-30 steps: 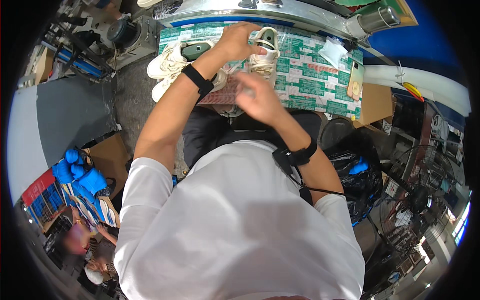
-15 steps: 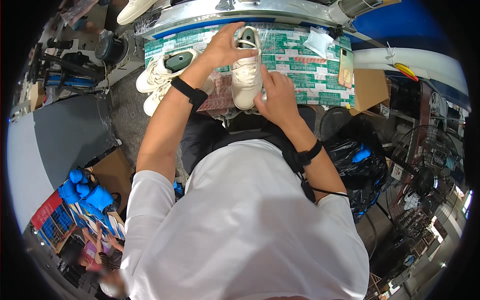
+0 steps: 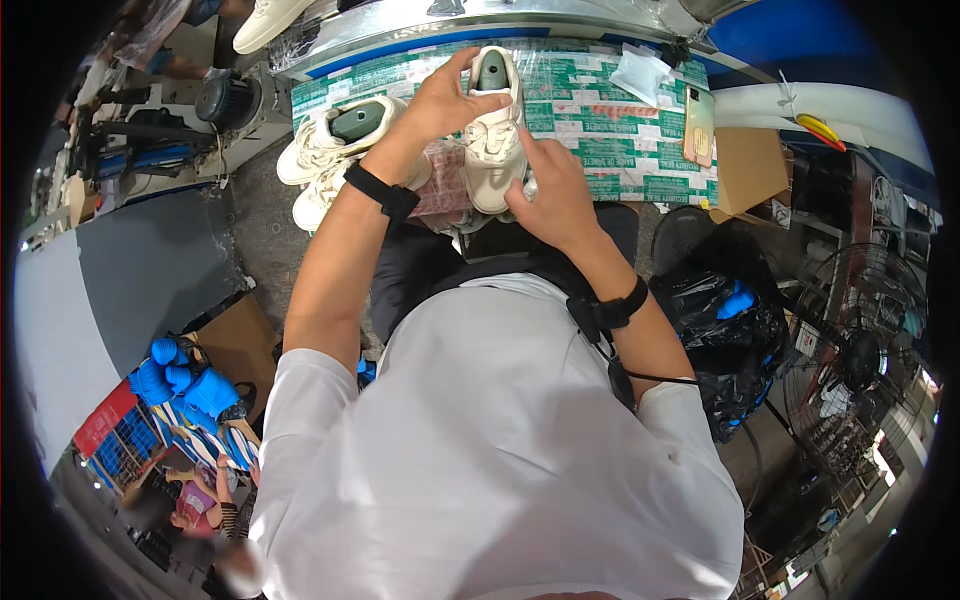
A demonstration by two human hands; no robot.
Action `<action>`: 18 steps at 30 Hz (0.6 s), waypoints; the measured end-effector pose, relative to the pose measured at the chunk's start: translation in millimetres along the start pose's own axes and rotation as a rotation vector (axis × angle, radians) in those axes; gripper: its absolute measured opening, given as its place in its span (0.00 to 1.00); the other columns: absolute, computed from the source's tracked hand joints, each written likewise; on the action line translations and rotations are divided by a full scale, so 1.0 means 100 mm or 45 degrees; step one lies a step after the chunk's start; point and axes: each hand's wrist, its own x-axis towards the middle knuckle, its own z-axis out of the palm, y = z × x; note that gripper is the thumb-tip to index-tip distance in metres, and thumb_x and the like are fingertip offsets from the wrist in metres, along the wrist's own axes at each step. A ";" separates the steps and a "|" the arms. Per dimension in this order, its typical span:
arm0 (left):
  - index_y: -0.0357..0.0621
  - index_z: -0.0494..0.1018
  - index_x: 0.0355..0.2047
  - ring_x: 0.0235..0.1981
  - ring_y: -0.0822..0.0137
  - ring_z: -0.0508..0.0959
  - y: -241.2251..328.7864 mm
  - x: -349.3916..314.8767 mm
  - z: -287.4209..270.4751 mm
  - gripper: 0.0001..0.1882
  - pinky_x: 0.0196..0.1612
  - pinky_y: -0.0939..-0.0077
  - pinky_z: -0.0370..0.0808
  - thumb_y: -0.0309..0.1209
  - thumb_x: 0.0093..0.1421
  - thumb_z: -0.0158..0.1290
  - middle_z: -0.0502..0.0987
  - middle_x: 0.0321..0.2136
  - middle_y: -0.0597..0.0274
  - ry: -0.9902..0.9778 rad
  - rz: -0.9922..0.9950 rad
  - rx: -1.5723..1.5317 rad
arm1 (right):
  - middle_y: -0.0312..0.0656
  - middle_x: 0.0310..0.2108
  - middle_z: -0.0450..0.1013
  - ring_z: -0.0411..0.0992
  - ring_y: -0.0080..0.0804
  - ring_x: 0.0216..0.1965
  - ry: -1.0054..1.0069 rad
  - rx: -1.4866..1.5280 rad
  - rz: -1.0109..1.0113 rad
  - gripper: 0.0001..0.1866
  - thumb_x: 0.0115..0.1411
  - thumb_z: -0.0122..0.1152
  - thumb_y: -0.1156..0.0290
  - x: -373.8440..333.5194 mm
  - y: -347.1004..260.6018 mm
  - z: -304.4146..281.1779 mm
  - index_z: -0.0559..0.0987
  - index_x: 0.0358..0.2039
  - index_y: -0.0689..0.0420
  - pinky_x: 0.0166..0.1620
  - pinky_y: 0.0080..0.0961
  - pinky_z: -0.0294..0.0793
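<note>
A cream lace-up sneaker [image 3: 490, 182] with a green insole rests on the green-and-white taped work surface [image 3: 625, 150], its toe pointing toward me. My left hand [image 3: 445, 105] grips it by the collar, the thumb lying across the tongue. My right hand [image 3: 557, 195] holds the front part from the right side, index finger near the laces and thumb by the toe. Left of my left wrist lie more cream sneakers [image 3: 335, 140], one with its green insole showing. My left forearm partly covers them.
A white packet [image 3: 640, 75] and a phone [image 3: 698, 128] lie on the right of the surface. Beyond it runs a metal-edged bench [image 3: 540, 18]. At my right are a cardboard box [image 3: 752, 170], a black plastic bag [image 3: 705, 305] and a standing fan [image 3: 860, 355]. Other people are at lower left.
The light strip across the sneaker's opening is no longer there, and the tongue shows below my left thumb. Both hands stay on the sneaker with little movement. The whole view has shifted slightly.
</note>
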 end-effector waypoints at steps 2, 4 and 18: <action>0.39 0.61 0.78 0.74 0.46 0.70 -0.07 0.00 0.01 0.57 0.73 0.54 0.71 0.49 0.57 0.79 0.72 0.70 0.39 0.004 -0.013 -0.014 | 0.52 0.45 0.74 0.74 0.53 0.46 -0.061 -0.012 0.019 0.37 0.56 0.67 0.67 -0.03 -0.01 -0.02 0.75 0.66 0.69 0.52 0.49 0.73; 0.39 0.62 0.78 0.72 0.47 0.71 -0.12 0.02 0.02 0.56 0.72 0.55 0.72 0.46 0.57 0.79 0.73 0.69 0.40 0.032 0.072 -0.091 | 0.52 0.45 0.74 0.74 0.53 0.46 -0.121 -0.033 0.044 0.37 0.56 0.67 0.67 -0.07 -0.03 -0.02 0.75 0.66 0.69 0.52 0.49 0.73; 0.37 0.66 0.74 0.63 0.49 0.81 -0.15 0.02 0.00 0.56 0.63 0.60 0.80 0.51 0.54 0.79 0.79 0.64 0.41 0.078 0.073 -0.021 | 0.52 0.45 0.73 0.73 0.53 0.48 -0.164 -0.119 0.054 0.39 0.55 0.68 0.67 -0.26 -0.33 -0.15 0.74 0.67 0.69 0.53 0.50 0.71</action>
